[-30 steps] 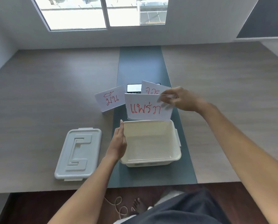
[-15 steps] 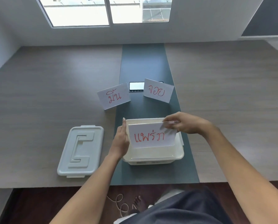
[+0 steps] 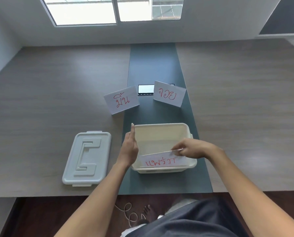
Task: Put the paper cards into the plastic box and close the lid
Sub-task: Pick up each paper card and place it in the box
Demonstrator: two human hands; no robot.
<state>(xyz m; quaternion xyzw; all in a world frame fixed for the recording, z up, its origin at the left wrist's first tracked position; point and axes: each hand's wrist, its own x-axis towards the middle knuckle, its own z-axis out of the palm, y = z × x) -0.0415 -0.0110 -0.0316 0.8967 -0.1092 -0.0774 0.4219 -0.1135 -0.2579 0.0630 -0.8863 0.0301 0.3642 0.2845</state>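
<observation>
Wood-grain worktop (image 3: 57, 100) with a dark centre strip, below a window (image 3: 115, 9) at the top of the frame. At lower centre the right hand (image 3: 192, 148), fingers pinched on its upper edge, holds a card (image 3: 161, 161) with red writing inside the open plastic box (image 3: 161, 132), against the near wall, while the left hand (image 3: 129, 147) rests flat and unclenched against the box's left side. Two more cards (image 3: 121, 100) (image 3: 169, 94) stand above the box at mid-frame beside a phone (image 3: 145, 89), and the lid (image 3: 87, 158) lies flat at lower left.

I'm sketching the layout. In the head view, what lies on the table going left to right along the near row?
Lid → left hand on the box's left wall → box → right hand, holding a card inside the box.
</observation>
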